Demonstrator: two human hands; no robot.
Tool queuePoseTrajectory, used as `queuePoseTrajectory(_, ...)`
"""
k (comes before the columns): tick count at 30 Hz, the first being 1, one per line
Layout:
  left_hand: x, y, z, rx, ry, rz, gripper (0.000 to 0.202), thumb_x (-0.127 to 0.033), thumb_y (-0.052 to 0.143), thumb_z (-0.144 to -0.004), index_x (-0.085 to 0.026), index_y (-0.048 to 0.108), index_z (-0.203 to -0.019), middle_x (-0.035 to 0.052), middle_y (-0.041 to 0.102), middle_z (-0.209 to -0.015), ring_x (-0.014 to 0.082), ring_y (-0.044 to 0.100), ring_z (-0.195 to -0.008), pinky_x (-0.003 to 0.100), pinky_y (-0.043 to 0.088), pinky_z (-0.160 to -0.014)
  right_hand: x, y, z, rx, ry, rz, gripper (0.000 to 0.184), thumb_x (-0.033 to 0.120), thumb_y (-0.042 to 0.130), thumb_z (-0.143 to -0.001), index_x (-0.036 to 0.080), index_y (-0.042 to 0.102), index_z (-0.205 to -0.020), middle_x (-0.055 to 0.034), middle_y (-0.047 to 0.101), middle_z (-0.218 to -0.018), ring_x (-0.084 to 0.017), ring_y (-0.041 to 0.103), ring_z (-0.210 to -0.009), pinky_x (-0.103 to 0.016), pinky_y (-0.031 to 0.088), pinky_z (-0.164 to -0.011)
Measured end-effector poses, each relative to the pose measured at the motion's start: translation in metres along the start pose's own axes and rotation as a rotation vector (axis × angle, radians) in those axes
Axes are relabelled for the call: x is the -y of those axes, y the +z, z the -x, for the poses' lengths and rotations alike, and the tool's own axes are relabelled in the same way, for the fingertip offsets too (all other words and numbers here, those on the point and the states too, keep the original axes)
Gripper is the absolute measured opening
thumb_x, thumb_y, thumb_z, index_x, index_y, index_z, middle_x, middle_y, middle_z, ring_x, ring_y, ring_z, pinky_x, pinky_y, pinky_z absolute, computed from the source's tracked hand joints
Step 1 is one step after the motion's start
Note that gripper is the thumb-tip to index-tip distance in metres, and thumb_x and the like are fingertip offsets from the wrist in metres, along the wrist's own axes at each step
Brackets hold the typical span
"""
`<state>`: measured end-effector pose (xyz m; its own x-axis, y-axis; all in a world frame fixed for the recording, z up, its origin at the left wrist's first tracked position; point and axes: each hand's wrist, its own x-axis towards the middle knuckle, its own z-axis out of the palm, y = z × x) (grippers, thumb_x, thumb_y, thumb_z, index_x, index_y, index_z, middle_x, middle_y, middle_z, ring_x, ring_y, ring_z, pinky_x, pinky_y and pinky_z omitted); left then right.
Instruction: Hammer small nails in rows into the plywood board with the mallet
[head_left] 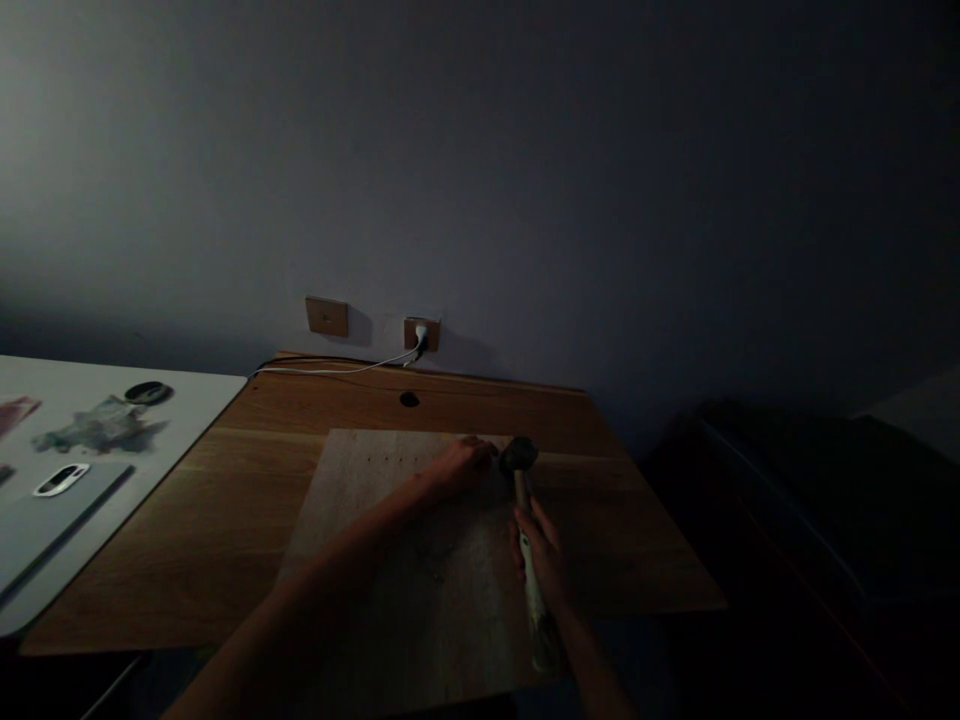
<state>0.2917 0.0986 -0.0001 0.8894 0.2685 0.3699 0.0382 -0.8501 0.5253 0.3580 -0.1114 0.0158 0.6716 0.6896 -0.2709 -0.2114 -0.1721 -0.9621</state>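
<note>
My right hand is wrapped round the handle of a hammer, which has a dark head and a pale grip. Beside the head, near the far right corner of a wooden board, is my left hand. Its fingers are pinched close to the board; whatever they hold is too small and dark to name. Several small dark dots form a row along the board's far edge, left of that hand. Some tiny dark pieces lie on the board between my arms.
Under the board is a wooden table, its far edge against the wall. A socket there has a plug and cables. On the left, a white table carries a crumpled plastic bag, a dark round object and a closed grey laptop-like slab.
</note>
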Motion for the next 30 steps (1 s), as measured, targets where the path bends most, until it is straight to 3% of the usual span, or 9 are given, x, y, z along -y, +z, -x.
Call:
queuePoseTrajectory(9,0.004,0.003,-0.005,-0.111,-0.019,0.170,0.035,-0.003,0.053,-0.081,-0.015,0.065,-0.111,0.0090,0.067,-0.112,0.0167,0.066,-0.094,0.026,0.052,-0.085,0.004,0.003,0.002,-0.017,0.013,0.011,0.061,0.072,0.075,-0.064,0.022,0.057,-0.093,0.0092,0.052,-0.053,-0.008,0.039,-0.035,-0.019,0.032,-0.031)
queuePoseTrajectory(16,0.002,0.000,-0.004,-0.047,-0.074,0.274,0.028,-0.007,0.054,-0.081,-0.015,0.069,-0.104,0.0054,0.074,-0.095,0.0170,0.069,-0.085,0.026,0.053,-0.079,0.005,0.002,0.003,-0.047,0.031,0.001,0.062,0.072,0.077,-0.061,0.022,0.058,-0.093,0.0086,0.053,-0.054,-0.008,0.039,-0.035,-0.020,0.031,-0.032)
queuePoseTrajectory(20,0.004,0.000,-0.003,-0.029,-0.053,0.218,0.029,-0.008,0.054,-0.082,-0.016,0.071,-0.105,0.0062,0.076,-0.099,0.0174,0.070,-0.089,0.026,0.053,-0.083,0.007,0.003,0.003,-0.042,0.023,0.032,0.058,0.072,0.075,-0.062,0.023,0.057,-0.086,0.0089,0.050,-0.050,-0.008,0.039,-0.035,-0.020,0.030,-0.033)
queuePoseTrajectory(30,0.003,0.002,-0.004,-0.023,-0.163,0.088,0.030,-0.012,0.058,-0.083,-0.019,0.072,-0.108,0.0055,0.075,-0.098,0.0188,0.069,-0.090,0.028,0.053,-0.084,0.014,0.007,0.008,-0.044,0.039,0.000,0.064,0.071,0.077,-0.059,0.022,0.057,-0.096,0.0092,0.052,-0.052,-0.008,0.039,-0.035,-0.020,0.031,-0.032)
